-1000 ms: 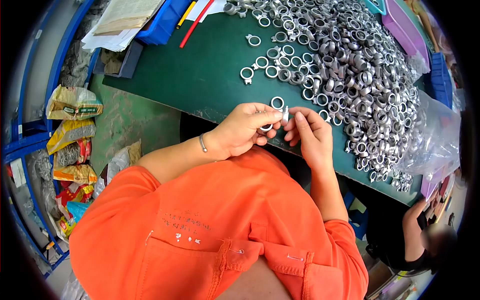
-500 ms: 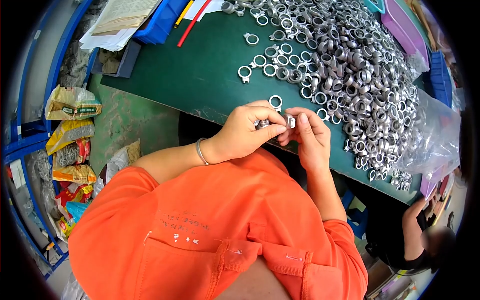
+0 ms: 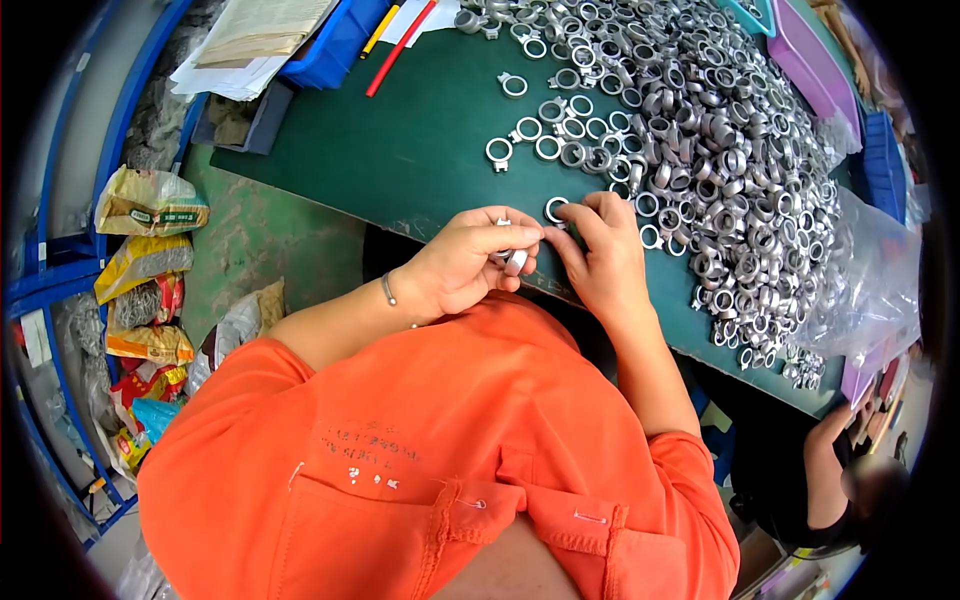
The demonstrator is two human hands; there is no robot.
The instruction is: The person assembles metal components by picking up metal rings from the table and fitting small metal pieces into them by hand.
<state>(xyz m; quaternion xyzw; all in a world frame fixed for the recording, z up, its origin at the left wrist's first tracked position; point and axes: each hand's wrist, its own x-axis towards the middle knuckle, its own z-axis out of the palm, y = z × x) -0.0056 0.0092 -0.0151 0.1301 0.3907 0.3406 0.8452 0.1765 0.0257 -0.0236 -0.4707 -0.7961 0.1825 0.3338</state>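
My left hand [image 3: 472, 258] is closed around a few small grey metal rings [image 3: 514, 262], held just over the table's near edge. Its fingers partly cover them, so their number is unclear. My right hand [image 3: 606, 252] is beside it, with thumb and index finger apart. The index fingertip reaches a single metal ring [image 3: 557, 208] lying on the green table, while the thumb tip is close to my left fingertips. Beyond both hands, several loose rings with small lugs [image 3: 498, 150] lie flat on the table.
A large heap of metal rings [image 3: 715, 150] covers the table's right side. A clear plastic bag [image 3: 865, 280] and purple bin [image 3: 815, 60] are beyond it. Red [image 3: 402, 48] and yellow [image 3: 376, 30] pens lie near a blue bin [image 3: 335, 45]. Another person's arm [image 3: 825, 470] shows at right.
My hands have separated slightly. The ring between them has moved left and down with my left hand, while my right fingers have left it and reached up to the ring on the table.
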